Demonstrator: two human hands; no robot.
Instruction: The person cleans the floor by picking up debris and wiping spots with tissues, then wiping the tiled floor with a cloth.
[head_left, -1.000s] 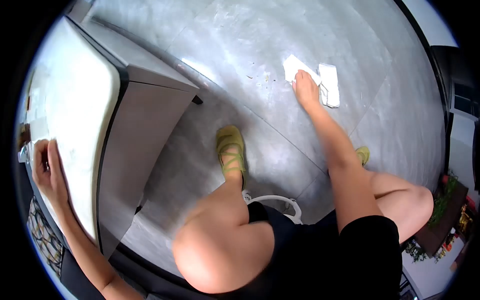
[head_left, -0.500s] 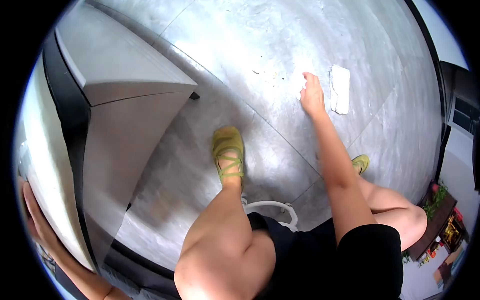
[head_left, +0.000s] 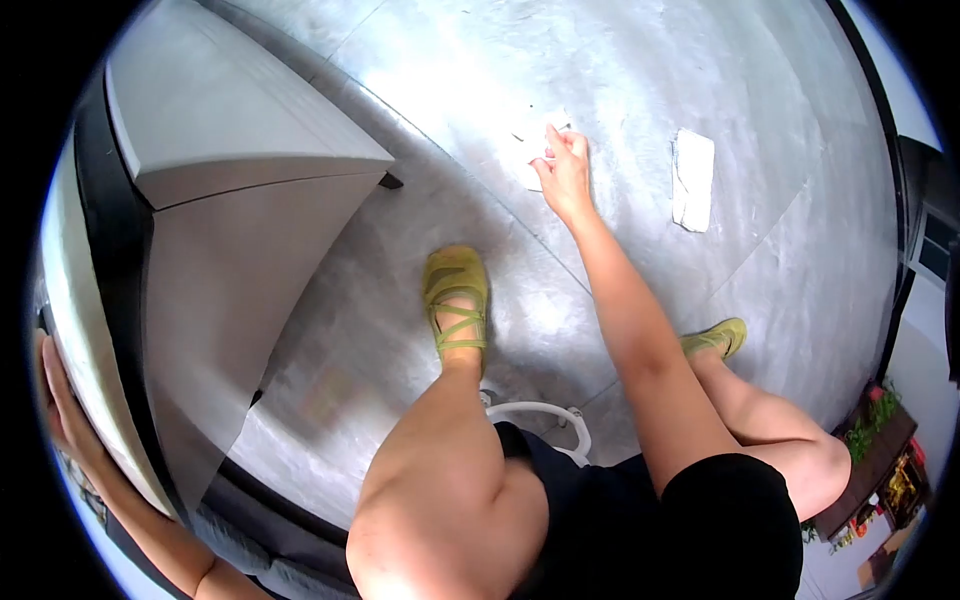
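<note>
My right hand (head_left: 565, 175) reaches down to the grey floor (head_left: 640, 270), its fingers curled round a white tissue (head_left: 535, 180). The tissue is mostly hidden by the hand and blends into the bright floor. Small dark crumbs (head_left: 517, 137) lie just beyond the fingertips. To the right of this hand, a white tissue pack (head_left: 694, 180) lies flat. At the far left, my left hand (head_left: 65, 405) rests with fingers stretched out along the pale top (head_left: 75, 300) of a grey piece of furniture. It holds nothing that I can see.
The grey furniture (head_left: 250, 250) stands close on the left, with a short dark foot (head_left: 391, 181). My green shoes (head_left: 457, 285) are on the floor. White curved tubing (head_left: 545, 408) shows beneath me. At the lower right is a dark shelf (head_left: 865, 465) with plants and colourful items.
My right hand has moved left with the tissue, towards the dark crumbs and away from the tissue pack. My left hand stays on the furniture. The view has shifted slightly.
</note>
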